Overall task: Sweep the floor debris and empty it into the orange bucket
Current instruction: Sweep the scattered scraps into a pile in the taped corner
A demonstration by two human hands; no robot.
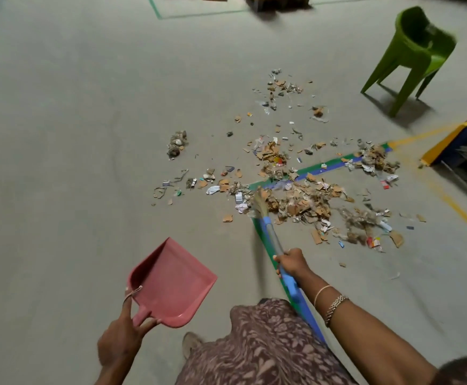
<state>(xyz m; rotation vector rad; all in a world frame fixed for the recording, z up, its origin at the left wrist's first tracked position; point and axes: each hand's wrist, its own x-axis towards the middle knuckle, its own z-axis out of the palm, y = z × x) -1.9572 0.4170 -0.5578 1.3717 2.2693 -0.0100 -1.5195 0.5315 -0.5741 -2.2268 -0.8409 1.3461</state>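
Observation:
My left hand (122,333) grips the handle of a pink dustpan (171,284), held above the floor at lower left with nothing in it. My right hand (292,263) grips the blue handle of a broom (272,237). Its straw head (260,201) touches the near-left edge of the debris (299,202). The debris is torn cardboard, paper scraps and dust, spread across the grey floor from the centre to the right. A small separate clump (177,144) lies further left. No orange bucket is in view.
A green plastic chair (413,55) stands at upper right. Green and blue floor tape (326,169) runs under the debris. A blue and yellow ramp edge (454,140) sits at the right. Wooden pallets (279,1) lie at the top. My patterned skirt fills the bottom centre.

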